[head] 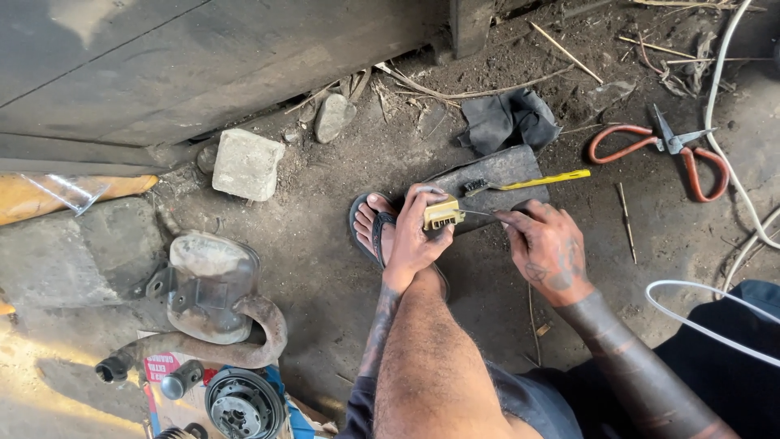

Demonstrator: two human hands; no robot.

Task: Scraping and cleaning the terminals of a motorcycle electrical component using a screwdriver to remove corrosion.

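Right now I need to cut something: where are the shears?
Find the dark flat slab on the dirt beyond the hands. To its right lie the shears, blades open. Their orange loop handles set them apart from the yellow-handled brush resting on the slab.

Red-and-white printed label (pixel 161 367), bottom left

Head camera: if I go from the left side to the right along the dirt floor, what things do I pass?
Rusty exhaust pipe → square stone → left hand holding a small yellow part → black rag → right hand → orange-handled shears.
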